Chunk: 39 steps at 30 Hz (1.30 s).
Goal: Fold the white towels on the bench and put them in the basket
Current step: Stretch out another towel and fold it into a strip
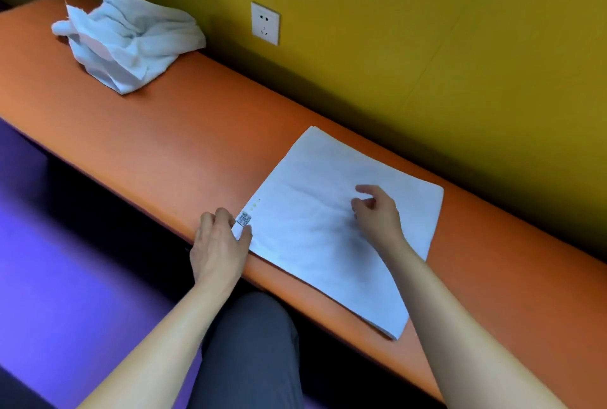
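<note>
A white towel, folded flat into a rough square, lies on the orange bench in front of me. My left hand pinches the towel's near left corner, beside its small label. Over the towel's middle hovers my right hand, fingers loosely curled and holding nothing. A second white towel sits crumpled in a heap at the bench's far left end. No basket is in view.
A yellow wall with a white power socket runs along the back of the bench. A purple floor lies to the near left. My grey-trousered knee is against the bench's front edge.
</note>
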Available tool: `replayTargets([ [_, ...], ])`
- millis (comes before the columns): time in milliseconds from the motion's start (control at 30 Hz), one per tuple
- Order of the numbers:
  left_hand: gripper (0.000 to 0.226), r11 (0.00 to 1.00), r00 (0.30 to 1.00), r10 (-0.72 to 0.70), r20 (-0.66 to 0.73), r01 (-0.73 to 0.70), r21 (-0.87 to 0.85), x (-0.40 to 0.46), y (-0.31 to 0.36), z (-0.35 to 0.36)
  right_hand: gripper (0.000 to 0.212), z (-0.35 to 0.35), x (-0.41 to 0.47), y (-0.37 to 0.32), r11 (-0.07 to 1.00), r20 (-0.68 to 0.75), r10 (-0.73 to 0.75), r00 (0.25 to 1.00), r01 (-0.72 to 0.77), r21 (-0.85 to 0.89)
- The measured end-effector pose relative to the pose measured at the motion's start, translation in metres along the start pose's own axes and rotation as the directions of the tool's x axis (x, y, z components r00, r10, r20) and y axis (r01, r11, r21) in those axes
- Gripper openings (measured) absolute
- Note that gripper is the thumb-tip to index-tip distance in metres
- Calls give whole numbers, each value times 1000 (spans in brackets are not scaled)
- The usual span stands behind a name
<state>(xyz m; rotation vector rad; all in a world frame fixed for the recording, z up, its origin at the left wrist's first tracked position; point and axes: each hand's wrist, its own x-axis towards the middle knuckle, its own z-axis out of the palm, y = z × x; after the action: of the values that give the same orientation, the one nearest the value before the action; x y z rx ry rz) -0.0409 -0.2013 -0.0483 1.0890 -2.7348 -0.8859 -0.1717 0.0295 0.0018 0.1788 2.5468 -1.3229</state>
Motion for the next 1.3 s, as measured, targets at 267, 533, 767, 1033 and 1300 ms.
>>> replayTargets([
  [267,45,987,988,-77,134,95,-132,14,4,-3,50,-36,-106,119,867,-426,128,896,-309,-391],
  [533,15,963,977,-36,210,90,-254,-12,24,-16,20,-55,-132,129,965,-384,212,899,-254,-63],
  [767,28,904,984,-8,178,83,-420,-88,33,-36,14,-103,-184,148,962,-456,264,850,-200,185],
  [1033,22,764,956,4,294,187,-617,-155,36,-50,8,-143,-236,168,678,-179,351,919,-118,726],
  [1300,38,600,925,80,371,253,-759,-146,38,-47,32,-162,-229,170,454,-78,289,954,-64,889],
])
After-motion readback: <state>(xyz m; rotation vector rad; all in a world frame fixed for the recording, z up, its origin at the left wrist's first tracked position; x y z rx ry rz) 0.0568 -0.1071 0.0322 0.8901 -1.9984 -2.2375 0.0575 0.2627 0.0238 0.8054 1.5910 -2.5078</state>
